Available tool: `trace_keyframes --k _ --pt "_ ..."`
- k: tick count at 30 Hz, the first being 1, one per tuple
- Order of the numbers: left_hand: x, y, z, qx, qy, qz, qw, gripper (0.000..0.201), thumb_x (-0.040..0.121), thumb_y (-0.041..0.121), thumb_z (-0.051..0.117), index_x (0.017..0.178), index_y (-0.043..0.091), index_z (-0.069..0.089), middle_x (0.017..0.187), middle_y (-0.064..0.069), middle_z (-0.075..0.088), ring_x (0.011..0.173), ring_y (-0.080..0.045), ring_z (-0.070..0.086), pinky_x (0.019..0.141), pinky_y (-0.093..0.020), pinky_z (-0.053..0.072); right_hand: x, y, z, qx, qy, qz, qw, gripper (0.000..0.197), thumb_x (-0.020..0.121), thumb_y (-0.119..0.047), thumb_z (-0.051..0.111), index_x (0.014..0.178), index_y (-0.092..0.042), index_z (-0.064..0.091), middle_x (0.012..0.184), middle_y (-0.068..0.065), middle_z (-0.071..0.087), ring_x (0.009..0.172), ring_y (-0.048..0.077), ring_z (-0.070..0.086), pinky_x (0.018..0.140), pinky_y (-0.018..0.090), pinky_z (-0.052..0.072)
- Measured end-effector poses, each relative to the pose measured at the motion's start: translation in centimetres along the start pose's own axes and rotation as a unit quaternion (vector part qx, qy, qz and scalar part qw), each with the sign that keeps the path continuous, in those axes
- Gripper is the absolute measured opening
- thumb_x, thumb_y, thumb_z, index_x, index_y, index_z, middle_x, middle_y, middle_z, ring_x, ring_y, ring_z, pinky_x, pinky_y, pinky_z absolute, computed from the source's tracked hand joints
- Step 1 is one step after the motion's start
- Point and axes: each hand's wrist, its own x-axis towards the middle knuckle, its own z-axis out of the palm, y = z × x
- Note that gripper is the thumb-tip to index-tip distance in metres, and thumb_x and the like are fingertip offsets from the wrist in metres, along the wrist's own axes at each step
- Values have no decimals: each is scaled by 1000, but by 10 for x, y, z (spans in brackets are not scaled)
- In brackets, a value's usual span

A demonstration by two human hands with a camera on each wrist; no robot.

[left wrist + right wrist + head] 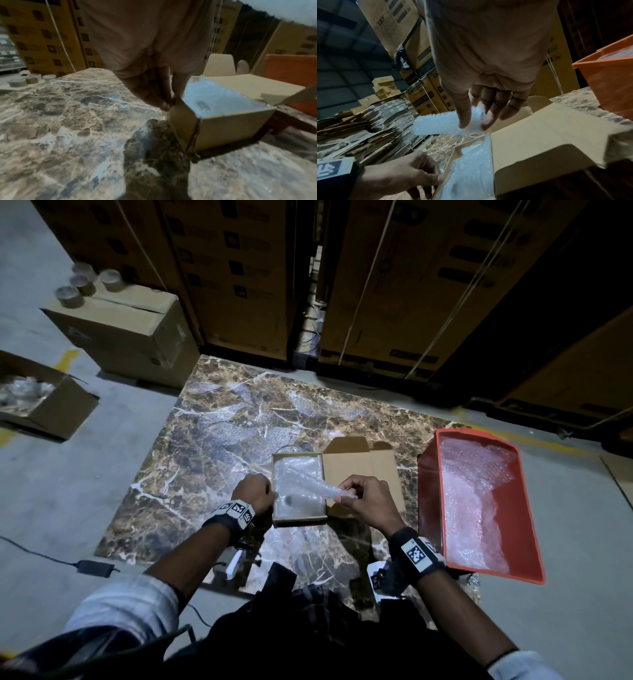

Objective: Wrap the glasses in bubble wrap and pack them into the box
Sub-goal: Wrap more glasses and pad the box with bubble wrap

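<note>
Right hand [364,497] pinches one end of a bubble-wrapped roll [447,125], presumably glasses, held over the open box [298,521] on the tabletop [212,422]. Left hand [252,494] grips the box's left wall. Box already holds bubble wrap; packing looks partway done, lid [359,463] not closed, spare wrap in red bin [431,508].

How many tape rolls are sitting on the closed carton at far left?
4, clustered on the closed carton top at its far left end: tape rolls at and. The left wrist view shows only three; more could be hidden behind them.
</note>
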Motion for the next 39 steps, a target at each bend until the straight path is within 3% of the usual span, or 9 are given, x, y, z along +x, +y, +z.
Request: trace_keyframes --k 3,7,11,13,19,24,29,34,39 --pt "-6 -9 -2 -89 89 10 992 10 88 18 66 93 17 74 95 -6 74 88 -26 69 78 -35 56 5 -5 9 -25 -11 -7 1000 18 79 -20 89 81 -30 73 72 -13 68 70 9 60 66 24 47" --pt "-30 -19 -18 -222 150 99 958 51 78 11 70 127 26 62 118 2 66 97 -19 64 84 -37 56 11 -15 21 -86 -26 -23 996 17 80 -26 87 82 -33 71 83 -11 71 84 17 64 74 30 49" --pt "-59 -9 -38 -2 103 260 960 83 71 35 56 152 29 35 151 -3 43 130 -22 45 106 -49 37 15 -26 29 -140 -36 -38 989 13 82 -28 85 90 -28 75 88 -9 70 87 16 63 75 29 49" --pt "-64 -2 -42 95 56 269 957 87 76 39 58 157 30 26 153 -5 42 134 -24 42 112 -52 29 16 -30 33 -164 -31 -44 985 14 81 -29 84 92 -28 75 89 -8 71 84 16 64 73 29 47" --pt "-56 8 -33 105 120 239 958 51 91 56 61 130 24 63 121 -3 71 107 -25 64 91 -37 49 14 -40 36 -190 -27 -71 979 11 83 -26 82 91 -28 75 81 -7 67 81 19 64 69 28 43" --pt "-55 8 -34 114 145 232 955 37 95 49 63 119 22 69 113 -2 72 103 -26 66 84 -38 54 11 -38 37 -178 -20 -74 981 11 83 -26 83 85 -28 72 80 -9 69 76 14 63 66 27 42" --pt "-52 7 -39 134 141 209 958 23 96 42 64 91 21 71 89 -4 71 86 -28 67 68 -34 51 9 -36 40 -184 -23 -71 980 11 82 -27 83 84 -26 71 80 -7 69 75 15 64 68 31 49" --pt "-48 16 -35 77 142 137 977 20 92 37 69 100 20 77 91 -9 73 87 -29 69 78 -39 58 7 -37 47 -184 -30 -71 980 14 82 -26 82 88 -25 70 81 -4 68 76 16 63 67 31 50" --pt "-43 22 -34 -58 76 65 993 29 81 24 70 109 23 77 110 -10 74 108 -30 65 91 -34 52 8 -40 57 -193 -43 -67 978 17 82 -24 82 91 -25 68 85 -2 67 78 18 63 69 33 53"
